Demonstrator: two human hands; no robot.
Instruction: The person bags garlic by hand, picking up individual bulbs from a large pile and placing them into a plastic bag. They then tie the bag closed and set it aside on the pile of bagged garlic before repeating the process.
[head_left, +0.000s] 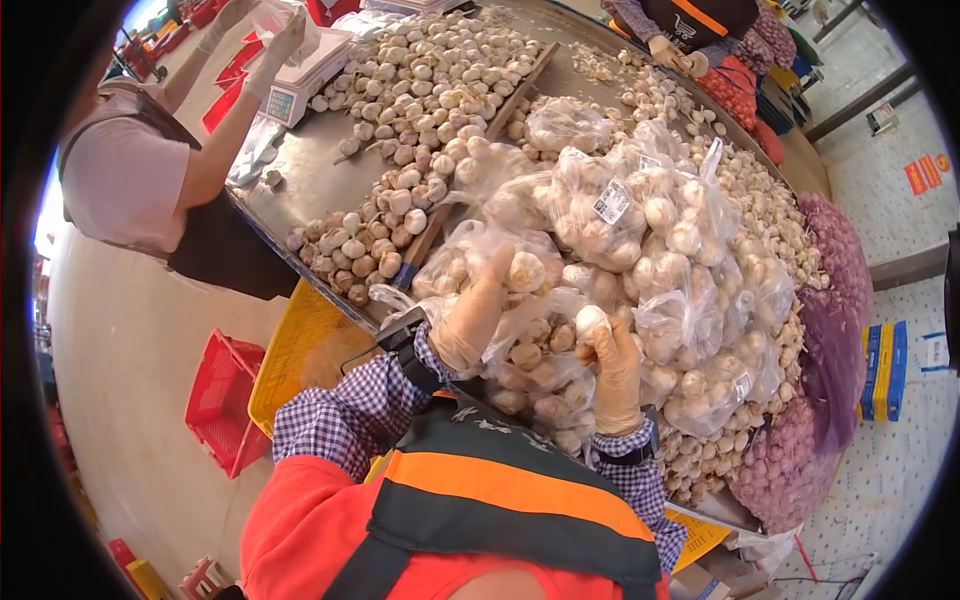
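Plainly, the right hand (616, 368) pinches a garlic bulb (591, 322) atop its narrowed grip; I cannot tell for the left hand (472, 322).

Garlic bags (690, 305) on table (310, 165), loose garlic (430, 75) left — divider (427, 240) between; mesh sack (832, 250) right

two co-workers (135, 175), two wrist straps (630, 456), one wooden board (522, 92)

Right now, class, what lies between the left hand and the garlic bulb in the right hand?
Bagged garlic lies between the left hand and that bulb, as the head view shows.
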